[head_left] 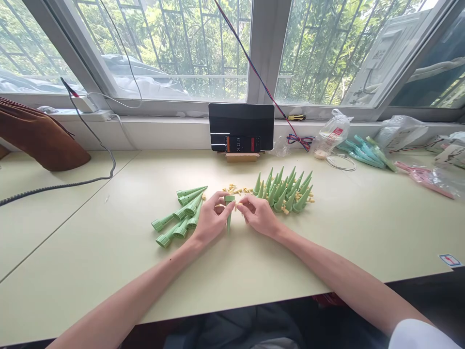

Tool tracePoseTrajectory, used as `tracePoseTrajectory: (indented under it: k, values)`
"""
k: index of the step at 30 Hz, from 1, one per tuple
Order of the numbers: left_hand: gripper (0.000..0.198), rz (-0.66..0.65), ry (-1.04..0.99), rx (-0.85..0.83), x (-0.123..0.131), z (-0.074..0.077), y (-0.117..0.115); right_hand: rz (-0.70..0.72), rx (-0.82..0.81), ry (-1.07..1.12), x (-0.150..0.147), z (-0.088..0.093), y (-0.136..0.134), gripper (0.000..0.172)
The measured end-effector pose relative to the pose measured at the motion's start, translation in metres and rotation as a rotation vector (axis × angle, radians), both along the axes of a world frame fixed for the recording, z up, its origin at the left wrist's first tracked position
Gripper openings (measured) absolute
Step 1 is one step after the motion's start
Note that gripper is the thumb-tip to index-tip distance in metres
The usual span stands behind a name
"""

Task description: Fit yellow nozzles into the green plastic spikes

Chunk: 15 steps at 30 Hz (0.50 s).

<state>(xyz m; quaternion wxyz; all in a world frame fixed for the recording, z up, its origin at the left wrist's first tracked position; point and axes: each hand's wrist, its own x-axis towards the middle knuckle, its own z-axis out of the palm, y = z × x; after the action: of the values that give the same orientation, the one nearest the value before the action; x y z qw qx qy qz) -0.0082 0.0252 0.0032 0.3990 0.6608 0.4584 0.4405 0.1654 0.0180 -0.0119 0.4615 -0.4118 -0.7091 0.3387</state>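
Note:
My left hand (214,217) is closed around a green plastic spike (228,199), its wide ribbed end up and its point down. Close beside it, my right hand (259,213) pinches a small yellow plastic valve piece (236,206) against the spike's side; whether the two are joined I cannot tell. Left of my hands lies a loose pile of green spikes (181,218). To the right stand several rows of green spikes (285,189), points up, with yellow pieces at their bases. Behind my hands are scattered loose yellow pieces (234,189).
A dark tablet (241,123) leans at the back with a phone (242,144) showing a timer. A brown bag (39,135) and black cord (72,184) lie left. Plastic bags (332,133) and teal packets (366,152) sit back right, near a pink packet (423,177).

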Motion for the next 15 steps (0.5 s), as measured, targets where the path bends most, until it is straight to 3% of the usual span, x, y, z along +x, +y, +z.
tracePoseTrajectory:
  k: [10,15]
  values:
    - [0.029,-0.036,0.009,-0.005,-0.0012,-0.0027,-0.0002,-0.037,0.027,-0.105,0.0020,-0.0027,0.0019,0.041]
    - [0.031,-0.001,0.037,-0.004,-0.0012,0.0000,-0.0001,-0.034,0.048,-0.057,0.0005,0.0000,0.0007,0.027]
